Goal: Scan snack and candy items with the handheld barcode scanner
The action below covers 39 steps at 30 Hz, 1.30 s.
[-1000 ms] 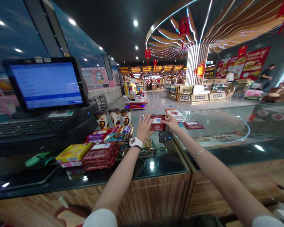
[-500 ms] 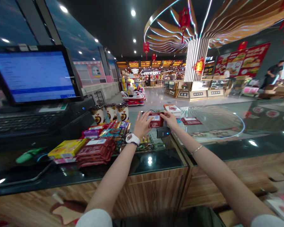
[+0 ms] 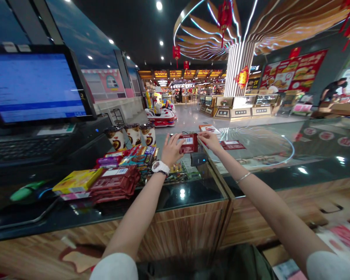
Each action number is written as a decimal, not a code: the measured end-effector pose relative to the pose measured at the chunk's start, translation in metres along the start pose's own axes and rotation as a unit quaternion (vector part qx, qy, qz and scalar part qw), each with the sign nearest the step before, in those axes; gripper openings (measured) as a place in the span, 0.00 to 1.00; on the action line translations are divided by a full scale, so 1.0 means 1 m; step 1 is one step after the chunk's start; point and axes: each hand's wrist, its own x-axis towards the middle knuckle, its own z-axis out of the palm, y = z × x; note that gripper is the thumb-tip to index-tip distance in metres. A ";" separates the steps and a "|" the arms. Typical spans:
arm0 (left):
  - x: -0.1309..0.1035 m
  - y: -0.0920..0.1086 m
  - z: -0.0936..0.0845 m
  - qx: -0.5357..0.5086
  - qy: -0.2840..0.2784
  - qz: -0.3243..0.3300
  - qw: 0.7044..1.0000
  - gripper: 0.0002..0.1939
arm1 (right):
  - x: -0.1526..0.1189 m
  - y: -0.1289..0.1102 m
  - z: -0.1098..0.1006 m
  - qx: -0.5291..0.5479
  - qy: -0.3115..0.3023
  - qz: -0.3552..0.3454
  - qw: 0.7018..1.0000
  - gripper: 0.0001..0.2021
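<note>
A dark red packet (image 3: 189, 143) with a white barcode label is held up above the counter. My left hand (image 3: 172, 150) grips its left side, and my right hand (image 3: 210, 140) pinches its upper right corner. Just below the packet stands a black scanner (image 3: 198, 158) with a small blue light. Another dark red packet (image 3: 232, 145) lies on the glass to the right, near a white and orange box (image 3: 209, 129). Left of my left wrist is a stack of dark red packets (image 3: 116, 182) beside a yellow box (image 3: 77, 181).
Colourful snack bars (image 3: 140, 156) and three lidded cups (image 3: 132, 135) stand left of my hands. Further left are a monitor (image 3: 37, 85), a keyboard (image 3: 14, 147) and a green mouse (image 3: 27, 191). A person (image 3: 332, 91) bends over boxes at far right.
The view has shifted slightly. My right fingers have moved up to the packet's corner, and the packet is still between both hands above the scanner.
</note>
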 end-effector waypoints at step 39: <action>-0.006 -0.022 0.014 0.000 -0.006 -0.047 0.999 0.27 | -0.029 0.026 -0.032 -0.335 -0.378 -0.198 0.840 0.35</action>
